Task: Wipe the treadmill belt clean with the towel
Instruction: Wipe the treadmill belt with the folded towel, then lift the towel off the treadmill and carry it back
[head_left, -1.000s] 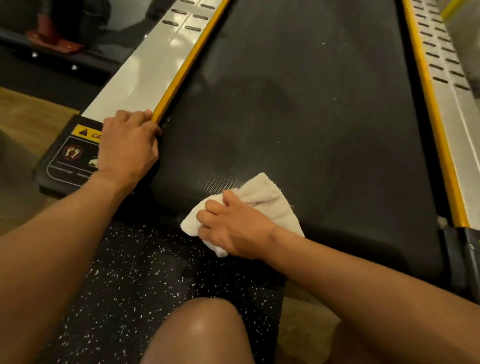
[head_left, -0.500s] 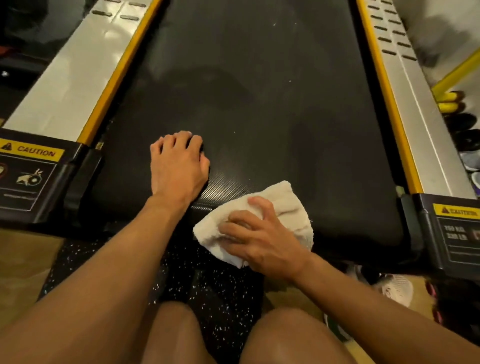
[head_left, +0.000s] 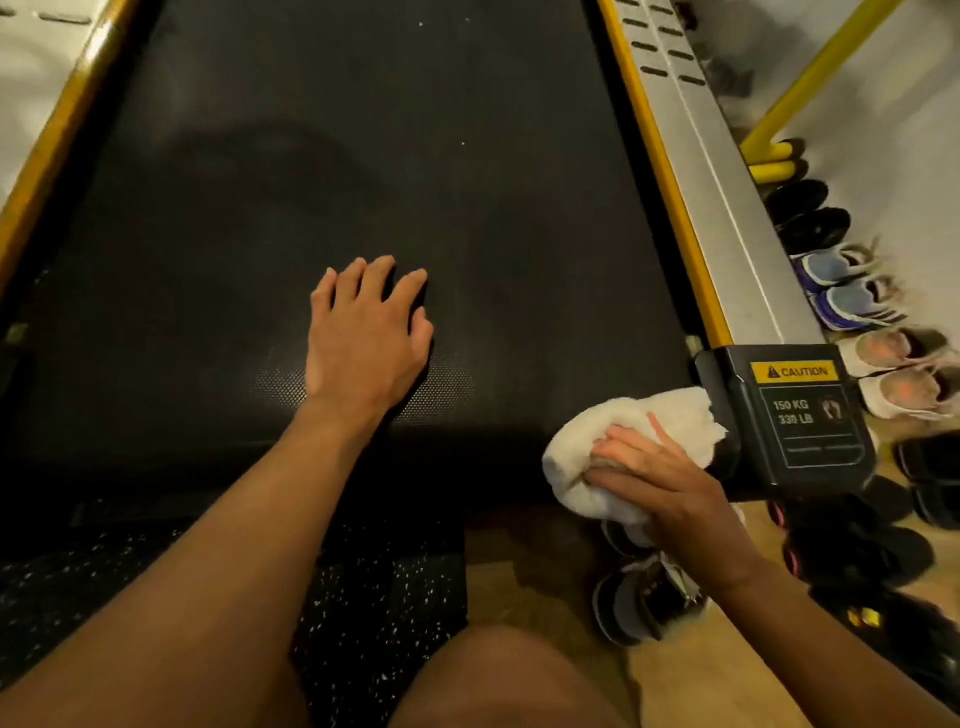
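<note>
The white towel (head_left: 623, 410) sits bunched at the near right corner of the treadmill belt (head_left: 363, 156), its far edge against the black end cap (head_left: 753, 457) that carries a yellow CAUTION label (head_left: 795, 371) (150 KG, 330 LB printed beneath it). The right hand (head_left: 665, 483) has its grip closed around the towel, fingers curled over the top of the wad and pressing it down at the belt's rear edge. The left hand (head_left: 363, 338) lies flat on the dark belt near the middle of its near end, its grip wide, fingers spread and holding nothing. A yellow strip (head_left: 660, 156) runs along the belt's right side, with a silver side rail (head_left: 727, 208) just beyond it; a matching yellow strip shows at the left edge. Beside the rail a row of shoes (head_left: 852, 291) lines the wall, and a dark shoe (head_left: 639, 597) lies on the wooden floor (head_left: 675, 675) below the towel. A speckled black mat (head_left: 374, 597) lies under the treadmill's near end, and the person's bare knee (head_left: 498, 675) shows at the bottom.
</note>
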